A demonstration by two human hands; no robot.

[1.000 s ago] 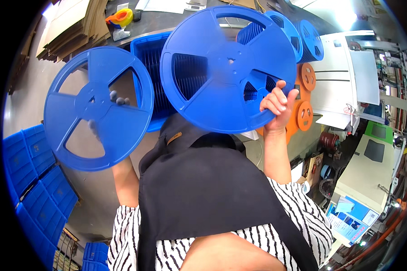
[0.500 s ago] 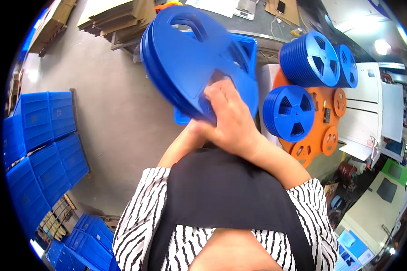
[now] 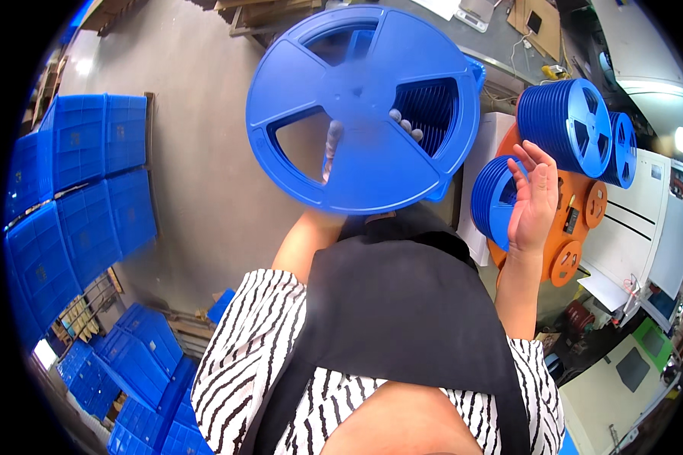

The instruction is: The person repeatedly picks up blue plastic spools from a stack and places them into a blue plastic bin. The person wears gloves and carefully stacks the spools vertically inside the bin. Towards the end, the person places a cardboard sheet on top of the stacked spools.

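A blue plastic reel (image 3: 372, 167) faces me, round with wide cut-out windows. My left hand (image 3: 332, 145) holds it from behind; its thumb shows through the lower left window and its fingertips through the right one. Whether further reels sit behind this one, I cannot tell. My right hand (image 3: 533, 199) is off the reel, raised with its fingers apart, and nothing is in it. Beyond that hand stands a short stack of blue reels (image 3: 496, 199). Behind the held reel, a blue crate (image 3: 474, 72) is mostly covered, and ribbed reel edges show through the right window.
Larger blue reel stacks (image 3: 558, 117) rest on an orange round surface (image 3: 548, 246) at the right, near a white cabinet (image 3: 628, 216). Blue bins (image 3: 83, 144) are piled at the left. A grey workbench (image 3: 501, 45) runs along the far side.
My right hand has let go of the reel and moved right, toward the reel stacks. The held reel has turned to face me, with only my left hand on it.
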